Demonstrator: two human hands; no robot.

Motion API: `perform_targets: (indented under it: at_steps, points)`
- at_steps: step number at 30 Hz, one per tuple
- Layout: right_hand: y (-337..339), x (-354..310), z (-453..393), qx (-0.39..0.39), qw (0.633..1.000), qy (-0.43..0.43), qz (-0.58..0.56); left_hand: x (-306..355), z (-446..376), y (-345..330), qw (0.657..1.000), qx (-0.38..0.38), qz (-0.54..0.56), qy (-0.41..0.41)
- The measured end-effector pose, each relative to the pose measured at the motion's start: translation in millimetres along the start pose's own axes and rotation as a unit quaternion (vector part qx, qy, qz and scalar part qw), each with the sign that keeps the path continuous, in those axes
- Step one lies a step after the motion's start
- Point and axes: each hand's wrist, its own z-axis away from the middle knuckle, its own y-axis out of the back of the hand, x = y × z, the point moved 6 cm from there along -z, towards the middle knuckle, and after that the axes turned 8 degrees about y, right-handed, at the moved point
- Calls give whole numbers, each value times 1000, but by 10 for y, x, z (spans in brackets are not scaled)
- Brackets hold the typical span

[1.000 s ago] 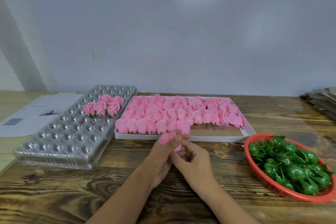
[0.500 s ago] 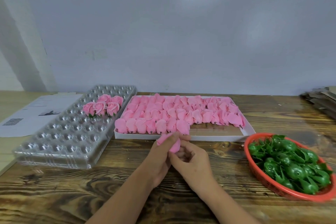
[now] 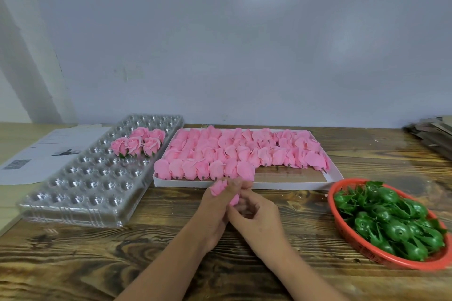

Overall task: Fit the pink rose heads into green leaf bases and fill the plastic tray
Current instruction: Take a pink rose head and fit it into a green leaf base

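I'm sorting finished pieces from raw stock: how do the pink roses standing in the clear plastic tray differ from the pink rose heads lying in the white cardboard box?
The pink roses in the clear plastic tray stand upright, open faces up; the pink rose heads in the white cardboard box lie on their sides in rows. The tray roses show green at their bases; the box heads show bare dark tips. The tray holds five; the box holds dozens. Both are the same pink.

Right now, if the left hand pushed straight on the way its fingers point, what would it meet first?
Probably the white box's near wall, just beyond the left hand and its rose head; depth is unclear.
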Motion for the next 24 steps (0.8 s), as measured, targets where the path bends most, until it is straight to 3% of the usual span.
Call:
perform_targets:
  at_steps: [6,9,12,15,19,24]
  points:
    - [25,-119,26,-81,988,9,128,-15,-55,87,999,28,22,17]
    - [287,-334,19,-63,970,30,233,-1,-88,107,999,12,47,4]
    - [762,-601,-37,-24,931,32,363,-11,-94,110,997,-3,80,11]
    - [1328,-776,-173,-25,883,-32,468,-29,-97,119,995,-10,98,25]
    - [1846,-704,-322,-87,815,-154,552,-43,-86,108,989,-21,136,47]
    - [1872,-494,-306,-165,751,-192,609,-43,-96,116,982,-20,182,53]
